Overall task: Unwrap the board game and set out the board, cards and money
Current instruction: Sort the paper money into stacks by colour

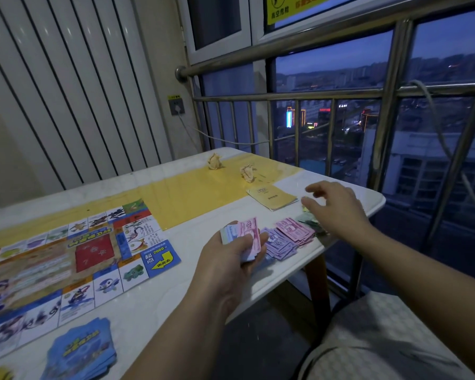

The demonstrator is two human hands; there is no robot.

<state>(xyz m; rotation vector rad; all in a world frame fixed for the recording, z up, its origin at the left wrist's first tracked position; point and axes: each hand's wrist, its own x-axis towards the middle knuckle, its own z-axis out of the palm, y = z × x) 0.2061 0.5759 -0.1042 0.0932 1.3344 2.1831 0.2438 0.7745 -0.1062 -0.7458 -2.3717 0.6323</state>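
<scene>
Nearest me, at the table's (176,286) near-left, sits a loose stack of blue cards (78,349), face down. Just beyond it the board (66,259) lies flat and unfolded, running off to the left.

Right of the board, the left hand (228,267) is curled round a wad of money (248,235), thumb across the top, with pink and pale blue notes fanned in the grip. Directly to the right of that wad, the sorted money lies in a short row along the table's right edge, stepping away from near-left to far-right: purple notes (279,246), then pink notes (295,230), then green notes (310,220) half hidden. The piles touch or overlap at their edges. The notes' long sides point roughly along that same row.

The right hand (337,207) is over the far end of the row, fingers spread and holding nothing; I cannot tell whether it touches the green pile. It is the nearer hand to the piles' far end, so I'd guess it takes the next note from the wad, a short reach back toward the near-left.

No box or tray is visible; everything lies loose on the tabletop. Farther off are a yellow booklet (272,197), two crumpled paper scraps (214,161), and the railing (327,91).
</scene>
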